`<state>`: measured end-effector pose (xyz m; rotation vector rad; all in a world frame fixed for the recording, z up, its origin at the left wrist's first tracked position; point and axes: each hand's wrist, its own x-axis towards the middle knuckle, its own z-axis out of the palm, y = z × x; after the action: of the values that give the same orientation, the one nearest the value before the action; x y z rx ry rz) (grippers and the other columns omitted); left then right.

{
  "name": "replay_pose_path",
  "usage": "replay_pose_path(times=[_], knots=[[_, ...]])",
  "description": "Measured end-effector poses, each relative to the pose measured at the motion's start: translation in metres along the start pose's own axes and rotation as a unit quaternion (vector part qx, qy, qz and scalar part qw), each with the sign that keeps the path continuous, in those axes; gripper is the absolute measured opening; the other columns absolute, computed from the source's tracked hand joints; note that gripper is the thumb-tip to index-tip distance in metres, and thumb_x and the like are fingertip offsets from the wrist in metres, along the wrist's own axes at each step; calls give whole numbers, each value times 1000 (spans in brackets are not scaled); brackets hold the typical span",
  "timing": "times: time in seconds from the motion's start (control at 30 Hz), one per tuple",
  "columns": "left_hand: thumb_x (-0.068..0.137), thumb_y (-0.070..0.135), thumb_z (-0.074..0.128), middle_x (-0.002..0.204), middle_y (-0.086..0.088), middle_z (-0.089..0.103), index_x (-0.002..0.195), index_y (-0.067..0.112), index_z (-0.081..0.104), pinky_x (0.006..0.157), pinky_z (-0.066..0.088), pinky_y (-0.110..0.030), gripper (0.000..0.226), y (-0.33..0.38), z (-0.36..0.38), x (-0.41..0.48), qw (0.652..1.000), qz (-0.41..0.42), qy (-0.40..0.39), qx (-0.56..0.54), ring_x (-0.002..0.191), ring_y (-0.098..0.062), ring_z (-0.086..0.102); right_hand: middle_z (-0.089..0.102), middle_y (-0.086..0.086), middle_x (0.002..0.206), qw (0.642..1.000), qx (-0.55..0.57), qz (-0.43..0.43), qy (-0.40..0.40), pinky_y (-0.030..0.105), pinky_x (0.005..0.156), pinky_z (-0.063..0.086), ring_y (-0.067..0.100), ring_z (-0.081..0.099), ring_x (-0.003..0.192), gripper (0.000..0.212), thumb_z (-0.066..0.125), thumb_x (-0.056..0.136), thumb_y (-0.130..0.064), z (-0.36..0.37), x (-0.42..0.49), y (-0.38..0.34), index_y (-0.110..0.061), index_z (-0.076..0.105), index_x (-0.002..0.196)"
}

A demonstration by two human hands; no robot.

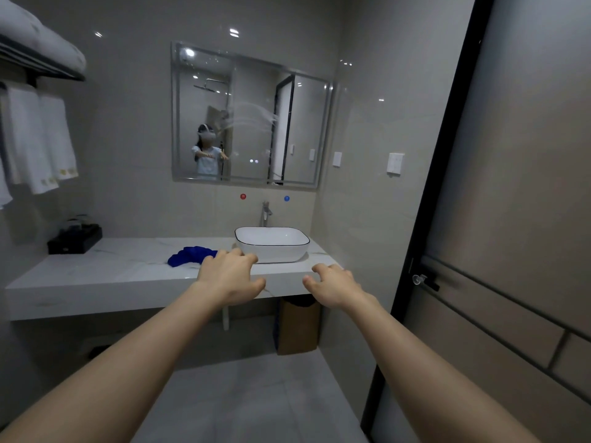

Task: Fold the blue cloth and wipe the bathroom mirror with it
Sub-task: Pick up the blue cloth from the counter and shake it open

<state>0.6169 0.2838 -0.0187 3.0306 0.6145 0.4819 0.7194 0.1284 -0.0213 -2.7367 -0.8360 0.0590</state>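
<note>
A crumpled blue cloth lies on the white marble counter, left of the basin. The bathroom mirror hangs on the wall above, with white smear streaks near its middle. Both my arms reach forward over the floor. My left hand hovers with loosely curled fingers just right of the cloth, partly covering its right end, and holds nothing. My right hand hangs near the counter's right front corner, fingers relaxed and empty.
A white basin with a tap stands on the counter's right part. A black tissue box sits at the far left. White towels hang on a rack at left. A cardboard bin stands under the counter; a door is at right.
</note>
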Motion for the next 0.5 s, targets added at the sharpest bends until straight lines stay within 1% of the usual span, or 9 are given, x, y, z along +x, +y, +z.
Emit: replay_pose_path(times=[0.13,0.23,0.37,0.5], knots=[[88,44,43,132,-4,49,134,22,43,90,45,-38,52,-11,30,54,1000,-2,-24,-12,118,-24,46,34,10,143,1000,-29,10,-8,48,104,31,34,25,132,49,30,96,-42,3,58,8,-18,33,139],[87,45,42,132,-4,50,134,22,44,88,43,-37,52,-22,49,98,999,7,-33,7,117,-25,47,35,10,143,999,-43,17,-12,46,104,31,34,26,132,50,31,96,-43,1,102,10,-19,33,140],[90,47,38,130,-4,51,132,21,46,86,43,-37,50,-33,67,155,999,3,-27,25,116,-24,48,35,10,143,999,-50,17,-13,48,103,28,33,26,132,50,31,96,-43,6,154,11,-19,34,140],[90,46,38,128,-5,51,132,20,46,88,43,-38,50,-36,89,197,999,2,-43,26,115,-25,48,37,12,141,998,-57,12,-32,48,102,28,33,28,131,49,30,96,-42,18,196,14,-18,34,139]])
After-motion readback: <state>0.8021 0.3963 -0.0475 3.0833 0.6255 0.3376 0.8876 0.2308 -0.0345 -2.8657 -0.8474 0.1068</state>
